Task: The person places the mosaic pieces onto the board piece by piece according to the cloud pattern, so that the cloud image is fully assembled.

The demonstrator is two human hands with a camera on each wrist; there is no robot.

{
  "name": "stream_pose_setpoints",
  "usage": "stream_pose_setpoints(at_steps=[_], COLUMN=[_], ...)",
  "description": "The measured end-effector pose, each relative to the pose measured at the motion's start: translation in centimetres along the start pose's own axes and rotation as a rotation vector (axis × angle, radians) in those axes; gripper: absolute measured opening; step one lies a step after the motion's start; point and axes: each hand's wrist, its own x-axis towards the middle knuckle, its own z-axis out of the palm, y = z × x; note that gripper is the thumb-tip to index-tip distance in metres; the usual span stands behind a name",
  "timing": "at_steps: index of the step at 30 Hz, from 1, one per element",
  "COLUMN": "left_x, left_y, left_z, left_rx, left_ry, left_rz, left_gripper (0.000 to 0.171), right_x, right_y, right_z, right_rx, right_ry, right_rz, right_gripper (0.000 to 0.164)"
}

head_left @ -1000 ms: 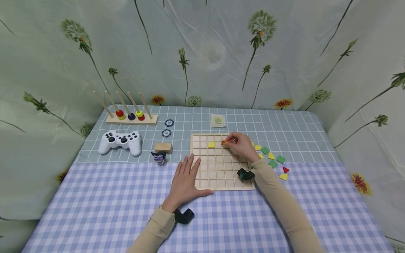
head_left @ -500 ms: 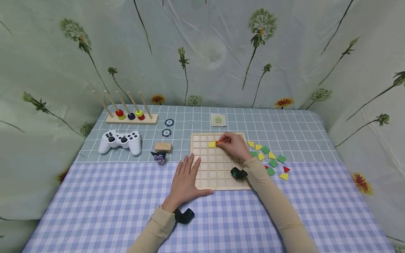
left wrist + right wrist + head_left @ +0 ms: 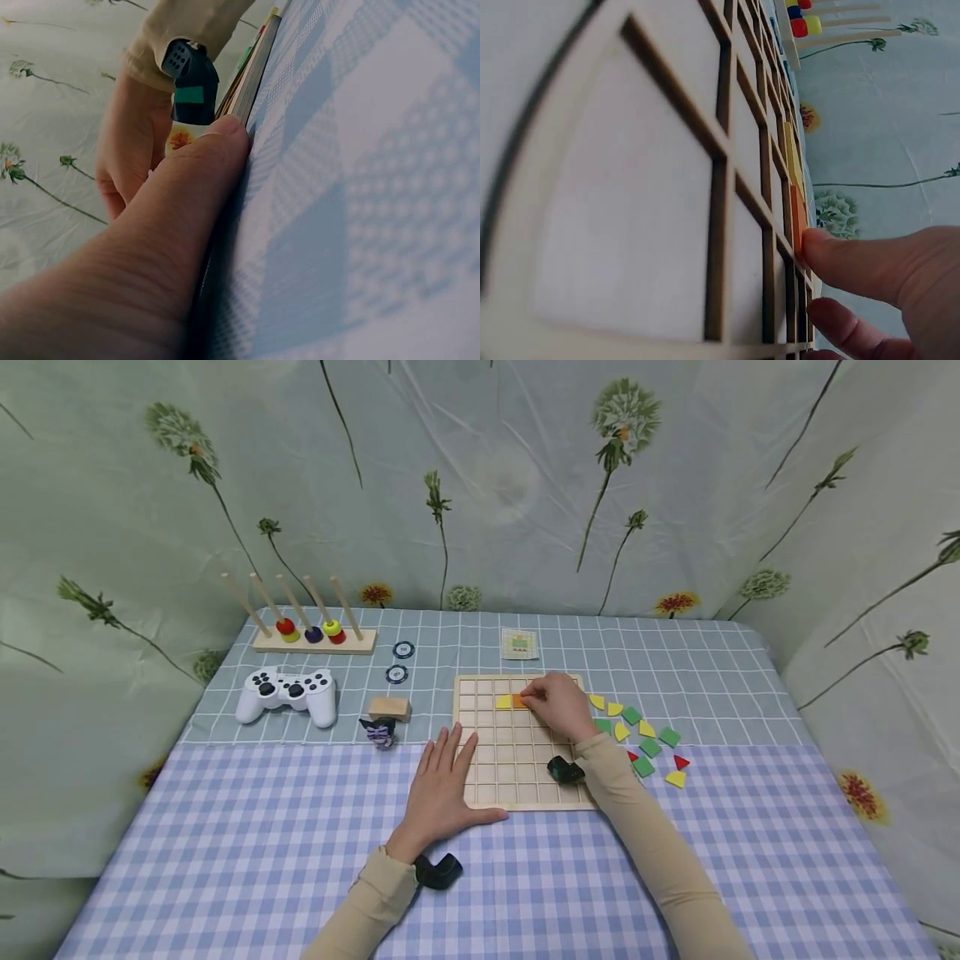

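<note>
A wooden grid board (image 3: 517, 767) lies on the checked cloth in the head view. My left hand (image 3: 438, 789) rests over its near left corner, fingers spread and thumb along the near edge. At the far rows, my right hand (image 3: 558, 702) holds the right end of an orange tile (image 3: 517, 701) with curled fingers. That tile lies flat in a cell, side by side with a yellow tile (image 3: 503, 702). From the right wrist, the thumb (image 3: 821, 251) is seen on the orange tile (image 3: 798, 214); the index fingertip is hidden there.
Loose green, yellow and red tiles (image 3: 649, 747) lie right of the board. A pattern card (image 3: 519, 644) is behind it. To the left are a wooden block (image 3: 389, 708), a small figurine (image 3: 380, 732), two chips (image 3: 397, 674), a game controller (image 3: 288, 692) and a peg stand (image 3: 315, 643).
My right hand has moved left with the orange tile, from above the grid to the cell beside the yellow tile. The tile was tilted and now lies flat. The left hand has stayed put.
</note>
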Motion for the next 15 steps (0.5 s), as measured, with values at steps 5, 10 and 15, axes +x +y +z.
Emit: stream_pose_setpoints(at_steps=[5,10,15], left_x=[0.0,0.0,-0.1], left_y=[0.0,0.0,-0.1], left_z=[0.0,0.0,0.1], left_rx=[0.002,0.003,-0.001], left_ry=[-0.005,0.001,0.005], left_rz=[0.001,0.005,0.006], left_gripper=[0.119,0.119,0.119], right_x=[-0.7,-2.3,-3.9], right_y=[0.7,2.0,3.9], right_z=[-0.6,-2.2,-4.5], right_rx=[0.118,0.209,0.192], right_ry=[-0.006,0.068,0.143], right_rz=[-0.029,-0.054,-0.043], right_gripper=[0.012,0.015,0.013])
